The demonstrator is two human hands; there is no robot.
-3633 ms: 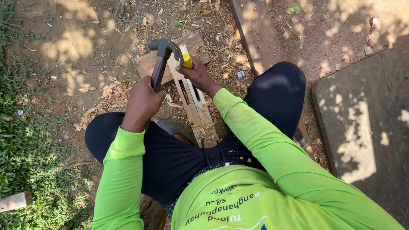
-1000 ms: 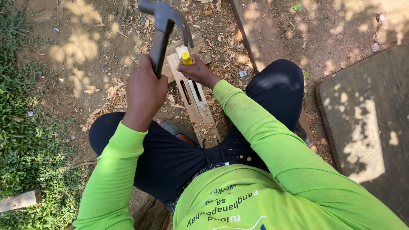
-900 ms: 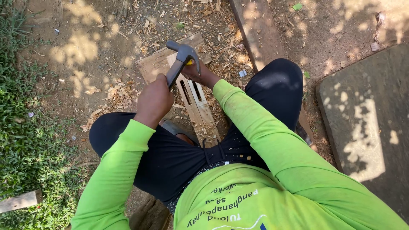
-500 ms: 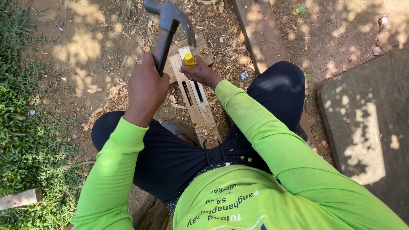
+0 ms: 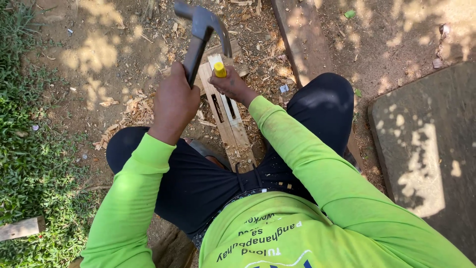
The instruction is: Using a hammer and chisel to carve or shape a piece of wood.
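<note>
My left hand grips the dark handle of a claw hammer, raised with its head above the work. Below it, my right hand holds a yellow-handled chisel upright on a narrow wooden board. The board lies on the dirt between my knees and has two long slots cut through it. The chisel's blade is hidden behind my fingers. I sit in dark trousers and bright green sleeves.
Wood chips litter the dirt around the board. A long plank runs away at the upper right, and a grey concrete slab lies to the right. Grass borders the left, with a wood offcut in it.
The hammer came down onto the chisel's yellow handle about a second ago and has swung back up. My right hand and the chisel have stayed on the board.
</note>
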